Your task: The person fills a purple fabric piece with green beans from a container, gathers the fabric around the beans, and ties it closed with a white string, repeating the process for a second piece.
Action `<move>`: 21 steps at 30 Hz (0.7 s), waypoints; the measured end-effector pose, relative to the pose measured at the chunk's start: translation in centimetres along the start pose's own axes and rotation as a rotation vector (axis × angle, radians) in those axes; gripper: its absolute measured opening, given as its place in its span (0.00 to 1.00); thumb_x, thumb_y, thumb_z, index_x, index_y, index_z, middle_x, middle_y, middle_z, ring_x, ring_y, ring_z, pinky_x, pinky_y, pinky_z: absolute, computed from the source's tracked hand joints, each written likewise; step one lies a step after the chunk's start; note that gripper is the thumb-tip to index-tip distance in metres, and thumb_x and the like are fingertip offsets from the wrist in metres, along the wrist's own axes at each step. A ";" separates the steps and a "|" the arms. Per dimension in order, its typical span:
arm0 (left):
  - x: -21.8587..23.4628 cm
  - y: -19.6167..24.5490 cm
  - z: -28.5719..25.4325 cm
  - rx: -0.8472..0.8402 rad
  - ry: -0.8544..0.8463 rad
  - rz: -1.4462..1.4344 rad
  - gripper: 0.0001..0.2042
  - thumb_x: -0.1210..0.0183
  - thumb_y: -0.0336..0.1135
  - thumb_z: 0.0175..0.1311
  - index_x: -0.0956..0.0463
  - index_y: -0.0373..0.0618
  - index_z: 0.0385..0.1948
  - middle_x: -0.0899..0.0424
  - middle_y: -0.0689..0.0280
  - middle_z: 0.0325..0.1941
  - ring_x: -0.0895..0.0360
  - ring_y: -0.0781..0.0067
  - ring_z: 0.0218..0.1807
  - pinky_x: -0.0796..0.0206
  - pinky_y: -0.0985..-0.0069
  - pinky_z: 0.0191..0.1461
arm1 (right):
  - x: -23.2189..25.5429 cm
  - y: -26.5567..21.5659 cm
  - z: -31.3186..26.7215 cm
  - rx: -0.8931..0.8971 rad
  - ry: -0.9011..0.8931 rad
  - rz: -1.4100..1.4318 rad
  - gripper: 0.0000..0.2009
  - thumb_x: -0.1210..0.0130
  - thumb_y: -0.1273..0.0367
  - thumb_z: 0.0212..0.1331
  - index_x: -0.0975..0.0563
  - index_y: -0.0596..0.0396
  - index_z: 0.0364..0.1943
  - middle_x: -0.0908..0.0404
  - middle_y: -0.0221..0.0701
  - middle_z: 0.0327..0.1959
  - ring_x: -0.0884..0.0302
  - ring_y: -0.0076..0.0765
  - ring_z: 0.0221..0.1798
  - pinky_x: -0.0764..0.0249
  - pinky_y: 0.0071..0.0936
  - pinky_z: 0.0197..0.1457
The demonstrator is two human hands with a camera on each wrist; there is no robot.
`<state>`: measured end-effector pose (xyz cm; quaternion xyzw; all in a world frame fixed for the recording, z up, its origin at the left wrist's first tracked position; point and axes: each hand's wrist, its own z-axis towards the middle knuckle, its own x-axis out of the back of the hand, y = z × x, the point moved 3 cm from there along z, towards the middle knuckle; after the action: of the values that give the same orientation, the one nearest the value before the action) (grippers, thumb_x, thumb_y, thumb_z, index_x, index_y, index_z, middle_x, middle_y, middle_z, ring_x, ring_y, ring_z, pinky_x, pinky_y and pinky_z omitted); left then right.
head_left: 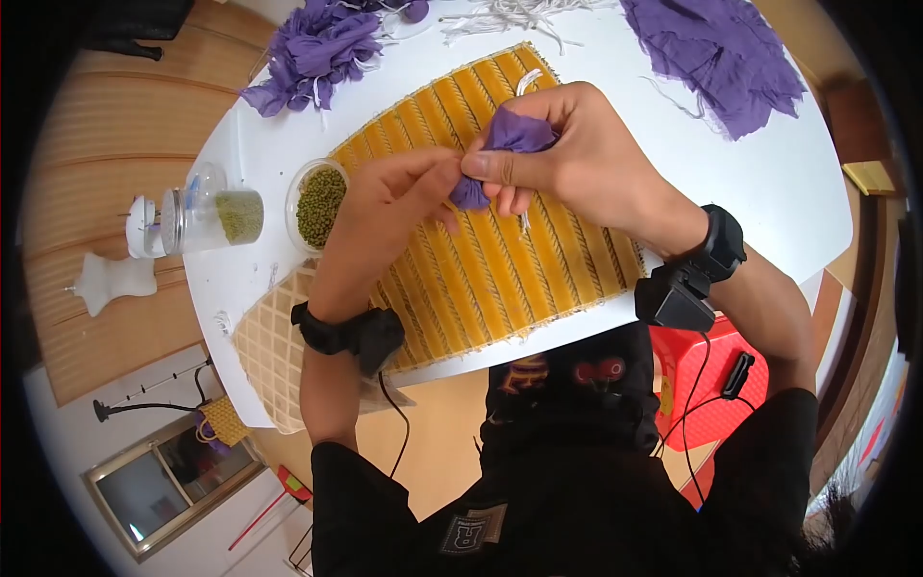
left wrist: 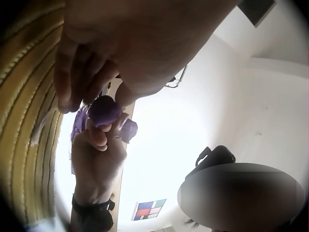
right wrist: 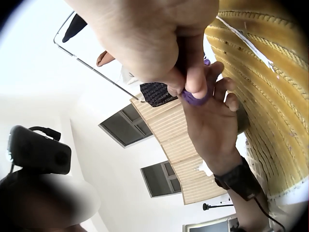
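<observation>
Both hands meet over a yellow striped mat (head_left: 452, 288) around a small purple cloth bundle (head_left: 519, 133). The right hand (head_left: 598, 154) grips the bundle, its thumb lying across the gathered cloth. From the other side the left hand (head_left: 389, 207) pinches the cloth between thumb and index finger, its other fingers loosely bent. In the left wrist view the bundle's rounded, filled end (left wrist: 104, 111) bulges between the hands, and a loose cloth flap (left wrist: 129, 130) sticks out beyond the right hand. A white string (right wrist: 247, 42) lies on the mat under the right hand.
Left of the mat stand a clear bowl of green beans (head_left: 320, 204) and a lidded jar (head_left: 236, 216) lying on its side. Gathered purple cloth (head_left: 322, 48), white strings (head_left: 510, 17) and flat purple cloth (head_left: 721, 62) lie along the far side. A red stool (head_left: 697, 375) is below right.
</observation>
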<state>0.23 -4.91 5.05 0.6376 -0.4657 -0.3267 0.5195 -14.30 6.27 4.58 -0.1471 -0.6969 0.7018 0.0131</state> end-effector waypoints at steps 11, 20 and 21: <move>-0.2 -0.9 0.5 -0.012 -0.024 0.040 0.09 0.35 0.28 0.58 0.19 0.33 0.38 0.17 0.66 0.37 0.22 0.82 0.37 0.31 0.85 0.37 | -0.1 1.3 -0.1 0.019 0.044 -0.339 0.07 0.37 0.71 0.57 0.17 0.64 0.29 0.19 0.31 0.19 0.23 0.21 0.21 0.28 0.17 0.26; -0.8 -0.1 0.1 -0.323 0.182 0.482 0.08 0.32 0.25 0.51 0.20 0.35 0.31 0.23 0.69 0.28 0.27 0.85 0.29 0.34 0.88 0.33 | -0.4 0.1 -0.3 0.201 0.263 -0.505 0.09 0.33 0.72 0.46 0.16 0.61 0.31 0.18 0.44 0.23 0.19 0.42 0.23 0.24 0.28 0.30; -1.1 -0.2 0.1 -0.352 0.208 0.573 0.08 0.31 0.25 0.50 0.21 0.36 0.29 0.24 0.70 0.27 0.28 0.85 0.27 0.35 0.87 0.32 | -0.4 0.2 -0.3 0.200 0.261 -0.507 0.09 0.33 0.72 0.46 0.16 0.61 0.31 0.18 0.44 0.23 0.19 0.42 0.23 0.24 0.28 0.30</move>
<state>-0.20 -3.95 4.79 0.4114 -0.5068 -0.1765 0.7367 -13.86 6.49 4.48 -0.0552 -0.6313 0.7165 0.2918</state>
